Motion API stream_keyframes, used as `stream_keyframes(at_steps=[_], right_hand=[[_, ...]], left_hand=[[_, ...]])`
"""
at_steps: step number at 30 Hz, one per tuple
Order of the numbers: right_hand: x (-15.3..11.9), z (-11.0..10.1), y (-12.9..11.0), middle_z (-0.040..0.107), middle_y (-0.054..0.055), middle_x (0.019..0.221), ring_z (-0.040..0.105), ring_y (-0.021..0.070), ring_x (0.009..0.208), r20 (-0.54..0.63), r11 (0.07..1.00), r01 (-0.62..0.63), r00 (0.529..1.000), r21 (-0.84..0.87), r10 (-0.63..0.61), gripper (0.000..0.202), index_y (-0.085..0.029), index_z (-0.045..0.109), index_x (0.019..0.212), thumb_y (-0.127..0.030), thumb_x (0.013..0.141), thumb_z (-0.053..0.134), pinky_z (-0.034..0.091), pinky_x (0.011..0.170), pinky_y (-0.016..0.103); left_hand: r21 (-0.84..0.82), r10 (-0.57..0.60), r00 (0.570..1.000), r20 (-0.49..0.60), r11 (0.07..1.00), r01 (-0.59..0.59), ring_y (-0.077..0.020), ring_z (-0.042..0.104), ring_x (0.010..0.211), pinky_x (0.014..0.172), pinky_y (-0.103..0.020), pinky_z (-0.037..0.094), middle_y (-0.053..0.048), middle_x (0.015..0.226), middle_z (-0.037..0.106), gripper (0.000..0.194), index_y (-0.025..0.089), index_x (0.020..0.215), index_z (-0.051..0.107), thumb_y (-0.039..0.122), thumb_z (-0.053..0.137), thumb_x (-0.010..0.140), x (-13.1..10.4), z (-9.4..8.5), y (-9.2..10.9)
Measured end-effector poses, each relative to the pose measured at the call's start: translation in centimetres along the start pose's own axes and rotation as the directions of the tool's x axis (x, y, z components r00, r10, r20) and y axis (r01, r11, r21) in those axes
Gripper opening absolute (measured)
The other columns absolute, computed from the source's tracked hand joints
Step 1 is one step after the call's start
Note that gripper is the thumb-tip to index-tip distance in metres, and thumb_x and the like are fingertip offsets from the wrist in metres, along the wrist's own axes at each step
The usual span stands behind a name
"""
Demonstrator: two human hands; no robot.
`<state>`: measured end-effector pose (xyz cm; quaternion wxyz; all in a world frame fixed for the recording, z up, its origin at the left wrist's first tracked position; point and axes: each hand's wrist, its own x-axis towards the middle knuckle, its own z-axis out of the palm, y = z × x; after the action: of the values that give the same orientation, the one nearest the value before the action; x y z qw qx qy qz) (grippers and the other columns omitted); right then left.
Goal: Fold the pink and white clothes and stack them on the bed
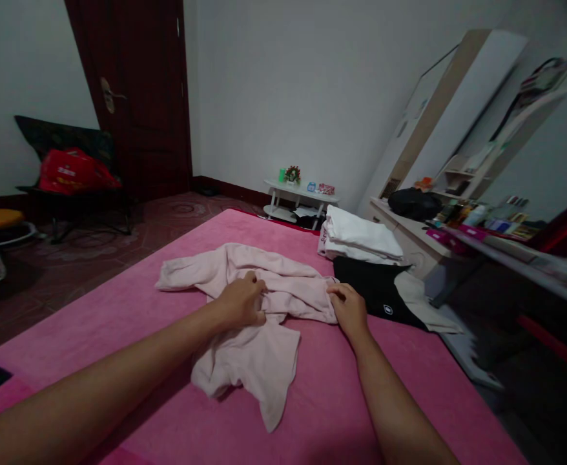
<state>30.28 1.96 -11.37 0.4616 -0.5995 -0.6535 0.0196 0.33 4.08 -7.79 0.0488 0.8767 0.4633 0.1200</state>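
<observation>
A pale pink long-sleeved garment (259, 361) lies crumpled on a pink bedspread (332, 400), one sleeve stretched out to the left and a flap of cloth hanging toward me. My left hand (243, 300) is curled over the middle of the garment, its fingers closed on the cloth. At the right end, my right hand (351, 310) pinches the garment's edge between thumb and fingers. Just beyond that hand are a black and light-grey garment (375, 287) with a small white logo and a stack of folded white clothes (361, 234).
On the right, a dresser (404, 239) holds a dark bag (414, 204) and several bottles. A small white table (288, 189) stands against the far wall. To the left are a folding chair (70, 135) with a red bag (73, 171) and a dark door (141, 97).
</observation>
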Motion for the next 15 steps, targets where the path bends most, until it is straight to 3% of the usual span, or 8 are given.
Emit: stream_keyframes(at_steps=[3, 5, 8, 10, 11, 12, 13, 15], right_hand=[[-0.4, -0.2, -1.0, 0.066, 0.005, 0.089, 0.063, 0.0176, 0.082, -0.152, 0.992, 0.007, 0.988, 0.127, 0.012, 0.019, -0.019, 0.067, 0.076, -0.020, 0.075, 0.048, 0.049, 0.077, 0.030], [-0.5, -0.3, -1.6, 0.065, 0.005, 0.091, 0.063, 0.0154, 0.072, -0.272, 0.972, -0.021, 0.958, 0.234, 0.086, 0.019, -0.018, 0.065, 0.075, -0.020, 0.076, 0.047, 0.050, 0.067, 0.028], [-0.6, -0.2, -1.7, 0.065, 0.005, 0.085, 0.060, 0.0130, 0.059, -0.315, 0.917, -0.146, 0.909, 0.371, 0.272, 0.017, -0.016, 0.065, 0.076, -0.020, 0.072, 0.048, 0.047, 0.053, 0.025], [-0.6, -0.1, -1.2, 0.065, 0.003, 0.075, 0.060, 0.0132, 0.056, -0.276, 0.867, -0.250, 0.878, 0.431, 0.390, 0.018, -0.016, 0.066, 0.078, -0.021, 0.070, 0.051, 0.046, 0.050, 0.024], [-0.6, 0.0, -0.9, 0.065, 0.002, 0.070, 0.060, 0.0135, 0.055, -0.257, 0.843, -0.290, 0.863, 0.452, 0.435, 0.019, -0.016, 0.067, 0.079, -0.022, 0.068, 0.052, 0.046, 0.050, 0.024], [-0.6, 0.0, -0.6, 0.065, 0.001, 0.066, 0.060, 0.0138, 0.055, -0.243, 0.823, -0.319, 0.850, 0.469, 0.468, 0.021, -0.016, 0.068, 0.081, -0.023, 0.068, 0.054, 0.046, 0.050, 0.024], [-0.6, 0.1, -0.3, 0.064, 0.001, 0.063, 0.060, 0.0140, 0.054, -0.233, 0.808, -0.339, 0.840, 0.482, 0.491, 0.021, -0.015, 0.068, 0.081, -0.024, 0.067, 0.055, 0.047, 0.050, 0.024], [-0.6, 0.2, 0.3, 0.064, 0.001, 0.059, 0.059, 0.0139, 0.052, -0.213, 0.789, -0.364, 0.829, 0.494, 0.516, 0.022, -0.016, 0.069, 0.082, -0.025, 0.066, 0.056, 0.046, 0.049, 0.024]], left_hand=[[-0.089, 0.021, 1.000, -0.018, 0.996, -0.022, -0.0240, 0.062, 0.085, 0.072, -0.031, 0.047, -0.010, 0.101, 0.062, 0.037, 0.017, 0.100, 0.063, 0.023, 0.060, 0.064, 0.4, 0.5, -1.4], [-0.167, 0.065, 0.998, 0.022, 0.984, -0.061, -0.0200, 0.061, 0.075, 0.063, -0.027, 0.044, -0.005, 0.083, 0.064, 0.026, 0.017, 0.088, 0.064, 0.017, 0.056, 0.063, 1.3, -0.7, -3.1], [-0.186, 0.080, 0.996, -0.026, 0.979, -0.083, -0.0150, 0.054, 0.062, 0.058, -0.024, 0.038, 0.001, 0.062, 0.057, 0.008, 0.016, 0.067, 0.058, 0.012, 0.053, 0.062, 4.2, -5.6, -5.8], [-0.125, -0.021, 0.974, -0.225, 0.992, -0.007, -0.0148, 0.052, 0.063, 0.060, -0.024, 0.036, 0.001, 0.057, 0.050, 0.005, 0.016, 0.060, 0.053, 0.011, 0.056, 0.060, 7.1, -10.4, -7.3], [-0.129, -0.062, 0.929, -0.366, 0.992, 0.016, -0.0149, 0.052, 0.066, 0.062, -0.025, 0.036, 0.001, 0.059, 0.050, 0.006, 0.015, 0.062, 0.053, 0.010, 0.056, 0.061, 8.6, -13.0, -7.9], [-0.164, -0.145, 0.834, -0.532, 0.984, 0.067, -0.0154, 0.052, 0.070, 0.065, -0.025, 0.036, 0.001, 0.062, 0.050, 0.006, 0.015, 0.064, 0.053, 0.009, 0.054, 0.062, 10.1, -15.3, -8.4], [-0.222, -0.235, 0.703, -0.671, 0.969, 0.111, -0.0160, 0.053, 0.074, 0.067, -0.026, 0.036, -0.001, 0.066, 0.052, 0.006, 0.014, 0.067, 0.055, 0.008, 0.053, 0.065, 11.5, -17.4, -9.0], [-0.293, -0.338, 0.538, -0.772, 0.941, 0.170, -0.0164, 0.054, 0.083, 0.070, -0.027, 0.035, -0.004, 0.078, 0.055, 0.012, 0.012, 0.078, 0.056, 0.008, 0.046, 0.072, 13.5, -20.2, -10.0]])
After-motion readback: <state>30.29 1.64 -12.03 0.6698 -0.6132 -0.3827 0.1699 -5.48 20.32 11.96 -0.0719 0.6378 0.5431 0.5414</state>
